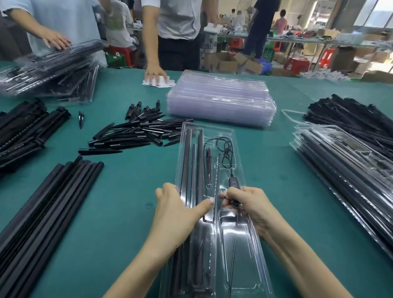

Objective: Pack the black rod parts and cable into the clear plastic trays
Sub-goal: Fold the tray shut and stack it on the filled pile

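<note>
A long clear plastic tray lies lengthwise on the green table in front of me. Black rods fill its left channels. A thin black cable is looped in its upper right pocket, with a small black controller on it. My left hand holds the tray's left side, thumb pressing on its middle. My right hand pinches the cable just below the controller, over the tray's right pocket.
Loose black rods lie at the left, black spikes in a pile ahead left. A stack of empty clear trays stands at the back. Packed trays and more rods are at the right. Two people stand across the table.
</note>
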`<state>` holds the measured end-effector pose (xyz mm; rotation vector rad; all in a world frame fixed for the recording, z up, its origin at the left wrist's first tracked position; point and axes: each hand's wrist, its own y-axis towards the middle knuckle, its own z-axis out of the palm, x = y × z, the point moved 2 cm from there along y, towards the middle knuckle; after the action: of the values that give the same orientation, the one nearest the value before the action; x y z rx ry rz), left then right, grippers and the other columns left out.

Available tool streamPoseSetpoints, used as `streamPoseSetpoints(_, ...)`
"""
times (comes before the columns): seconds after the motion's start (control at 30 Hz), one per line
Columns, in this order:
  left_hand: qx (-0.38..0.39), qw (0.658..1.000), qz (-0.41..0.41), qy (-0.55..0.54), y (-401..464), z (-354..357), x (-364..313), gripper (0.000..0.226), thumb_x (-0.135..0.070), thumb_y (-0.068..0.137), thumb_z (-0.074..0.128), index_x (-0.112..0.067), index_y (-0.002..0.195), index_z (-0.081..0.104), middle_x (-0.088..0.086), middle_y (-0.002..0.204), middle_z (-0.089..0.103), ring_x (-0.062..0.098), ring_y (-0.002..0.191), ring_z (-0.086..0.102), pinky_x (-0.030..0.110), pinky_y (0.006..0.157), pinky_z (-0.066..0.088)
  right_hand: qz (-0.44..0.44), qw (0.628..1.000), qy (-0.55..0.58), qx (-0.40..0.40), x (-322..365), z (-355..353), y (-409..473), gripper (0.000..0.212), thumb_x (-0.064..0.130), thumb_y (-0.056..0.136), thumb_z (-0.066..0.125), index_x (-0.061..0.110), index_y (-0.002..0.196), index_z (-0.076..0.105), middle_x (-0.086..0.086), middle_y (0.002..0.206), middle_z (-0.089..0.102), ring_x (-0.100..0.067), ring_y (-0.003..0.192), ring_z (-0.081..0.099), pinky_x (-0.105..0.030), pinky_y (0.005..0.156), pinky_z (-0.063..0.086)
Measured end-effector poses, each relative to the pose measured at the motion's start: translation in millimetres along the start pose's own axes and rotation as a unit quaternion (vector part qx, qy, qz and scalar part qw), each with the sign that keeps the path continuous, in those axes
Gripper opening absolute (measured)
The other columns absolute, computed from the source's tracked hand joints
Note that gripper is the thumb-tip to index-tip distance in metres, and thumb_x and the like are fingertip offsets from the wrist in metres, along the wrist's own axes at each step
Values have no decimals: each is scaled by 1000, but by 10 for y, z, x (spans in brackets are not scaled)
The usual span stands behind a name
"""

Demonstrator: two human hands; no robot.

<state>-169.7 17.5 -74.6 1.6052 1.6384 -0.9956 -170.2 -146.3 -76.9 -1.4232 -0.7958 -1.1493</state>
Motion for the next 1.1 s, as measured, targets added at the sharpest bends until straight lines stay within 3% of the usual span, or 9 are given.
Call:
streamPoseSetpoints(0.2,4,1000,-4,2,18,-14,-26,53,-57,76,67,-20,91,33,-8,98,32,5,82,43,20,57,29,3,1000,-11,26,9,-32,18,20,3,85,56,5,68,65,-1,57,63,-6,47,55,-16,48,43)
streamPoseSetpoints(0.3,24,999,-25,-13,67,-26,-8,64,-57,74,69,-14,109,37,-5,112,33,15,97,44,26,70,34,1,999,-4,38,-8,-36,31,20,12,87,60,8,69,68,-1,61,65,-7,54,58,-19,55,45)
streamPoseSetpoints(0.4,30,999,-36,-22,66,-17,18,71,-57,74,69,-13,119,35,-5,119,29,15,103,39,27,81,32,4,999,17,28,-18,-27,23,19,16,86,64,3,72,69,-5,62,67,-10,52,61,-20,49,49)
streamPoseSetpoints(0.5,27,999,-28,-14,54,5,10,63,-57,74,69,-14,108,38,-4,113,34,15,98,45,28,71,35,-1,1000,-5,14,-16,-21,16,25,13,84,62,9,59,65,-1,57,63,-7,46,54,-13,43,41)
streamPoseSetpoints(0.6,13,1000,-11,-2,47,5,-3,56,-59,74,67,-17,93,36,-5,101,34,7,81,42,22,58,30,12,1000,-28,4,-15,-13,28,24,16,81,60,14,57,58,2,56,56,-7,46,45,-15,38,32)
streamPoseSetpoints(0.7,6,1000,1,-1,37,10,-3,54,-59,73,68,-19,89,35,-9,97,32,4,80,42,20,57,29,26,999,-33,4,-3,-31,59,23,17,78,59,16,55,56,0,60,52,-10,52,41,-20,48,31)
streamPoseSetpoints(0.83,5,1000,16,7,2,41,-27,53,-60,74,67,-22,83,31,-9,95,32,4,78,42,19,56,28,40,999,-23,-2,-2,-69,91,25,14,77,58,16,53,54,1,56,51,-7,45,40,-17,48,35)
streamPoseSetpoints(0.9,4,1000,20,8,-21,51,-35,53,-60,75,66,-23,81,29,-10,94,31,4,77,41,20,56,28,41,999,-12,-9,-18,-76,111,25,12,77,58,15,52,55,0,54,52,-9,46,40,-24,57,37)
streamPoseSetpoints(1.1,-7,1000,25,7,-42,42,-39,51,-56,75,68,-20,87,34,-8,97,33,4,82,43,20,58,30,-1,999,-23,-26,-15,-41,109,21,5,81,55,11,60,55,0,48,58,-5,38,45,-11,39,35)
